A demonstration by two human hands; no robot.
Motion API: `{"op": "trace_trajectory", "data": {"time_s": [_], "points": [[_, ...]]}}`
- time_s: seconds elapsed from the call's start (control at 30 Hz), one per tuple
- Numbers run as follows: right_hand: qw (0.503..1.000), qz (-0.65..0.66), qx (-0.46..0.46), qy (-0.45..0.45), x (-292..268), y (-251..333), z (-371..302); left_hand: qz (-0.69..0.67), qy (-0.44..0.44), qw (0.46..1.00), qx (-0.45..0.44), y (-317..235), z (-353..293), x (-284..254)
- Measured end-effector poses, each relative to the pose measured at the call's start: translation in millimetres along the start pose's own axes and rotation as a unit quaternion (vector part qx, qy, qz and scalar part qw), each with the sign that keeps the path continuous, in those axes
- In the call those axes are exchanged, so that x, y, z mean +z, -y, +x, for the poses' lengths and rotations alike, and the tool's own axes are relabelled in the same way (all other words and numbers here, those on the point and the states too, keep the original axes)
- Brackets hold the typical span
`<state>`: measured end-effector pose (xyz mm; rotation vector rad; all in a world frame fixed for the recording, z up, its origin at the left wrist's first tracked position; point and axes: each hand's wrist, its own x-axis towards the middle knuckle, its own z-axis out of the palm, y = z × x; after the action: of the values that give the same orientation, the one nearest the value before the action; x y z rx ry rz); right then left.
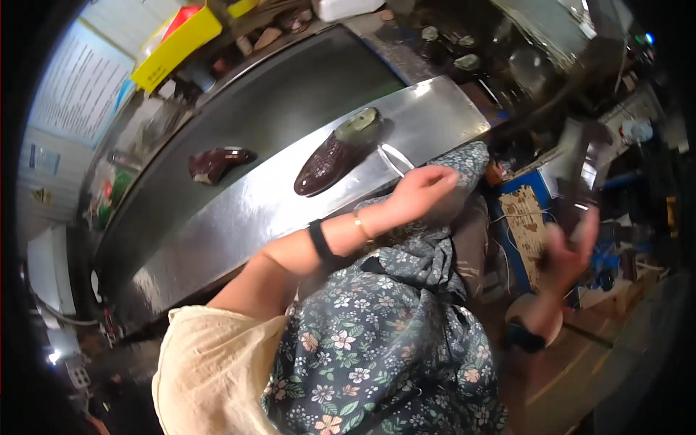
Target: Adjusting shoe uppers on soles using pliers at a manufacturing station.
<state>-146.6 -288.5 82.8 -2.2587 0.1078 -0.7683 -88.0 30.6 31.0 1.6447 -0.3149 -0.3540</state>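
A dark brown textured shoe (328, 161) with a green last in its heel end lies on the shiny metal ledge in front of me. Just right of it, my left hand (426, 190) is closed above my lap. A thin silvery loop-shaped tool (394, 157) sticks out from its fingers; its exact kind cannot be made out. Out to the right, my right hand (573, 246), smeared by motion, grips another dark brown shoe (589, 163), held up on end. On the dark belt (290, 94) farther left rests a smaller glossy brown shoe piece (217, 164).
Beyond the belt stands a yellow box (176, 48) with something red in it. Several loose lasts and scraps clutter the back. To the right are a blue frame with a worn tan board (523, 225), a cable and assorted items. Flowered apron cloth (384, 341) covers my lap.
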Motion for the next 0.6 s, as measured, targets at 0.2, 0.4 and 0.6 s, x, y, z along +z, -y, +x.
{"op": "trace_trajectory", "data": {"time_s": [0.2, 0.4, 0.6], "points": [[0.963, 0.065, -0.153, 0.213, 106, 111, -58, -0.525, -0.121, 0.842, -0.013, -23, 45, -17], [0.830, 0.395, 0.251, 0.302, 66, 93, 8, -0.340, -0.004, 0.936, -0.085, -25, 22, -31], [0.660, 0.499, 0.413, 0.381, 51, 45, -55, 0.027, 0.051, 0.996, 0.065, -29, -17, -6]]}}
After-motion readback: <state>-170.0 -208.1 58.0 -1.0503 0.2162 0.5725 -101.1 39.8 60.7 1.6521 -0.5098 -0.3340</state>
